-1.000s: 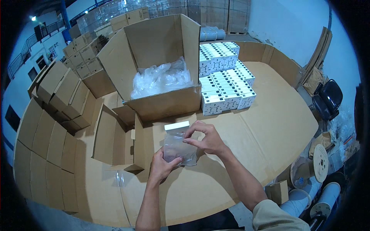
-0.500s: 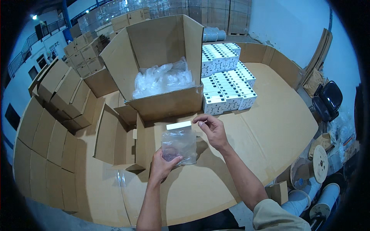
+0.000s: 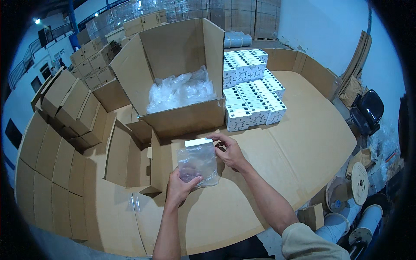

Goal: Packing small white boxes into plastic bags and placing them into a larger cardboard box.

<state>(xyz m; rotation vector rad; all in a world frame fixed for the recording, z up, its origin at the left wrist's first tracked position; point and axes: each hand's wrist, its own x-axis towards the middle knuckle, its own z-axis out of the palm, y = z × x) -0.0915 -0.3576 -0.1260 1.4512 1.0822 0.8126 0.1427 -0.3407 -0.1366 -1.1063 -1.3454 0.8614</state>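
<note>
My left hand (image 3: 182, 187) is closed on the lower left of a clear plastic bag (image 3: 197, 162), its thumb lying across the front. A white strip (image 3: 198, 142) shows along the bag's upper end; whether it belongs to the bag or to something inside, I cannot tell. At the upper right corner, my right hand (image 3: 230, 152) has its bent fingers on the bag's edge beside the white strip. The bag is held above the cardboard-covered table, just right of an open, narrow cardboard box (image 3: 119, 162).
A large open carton (image 3: 182, 117) full of crumpled clear plastic bags (image 3: 182, 91) stands behind my hands. Stacked white patterned boxes (image 3: 255, 102) are to its right. Brown cartons (image 3: 52, 190) line the left side. A low cardboard wall (image 3: 318, 73) edges the table (image 3: 303, 130).
My right hand has moved left and slightly down, from beside the bag onto its upper right corner. My left hand keeps its hold on the bag.
</note>
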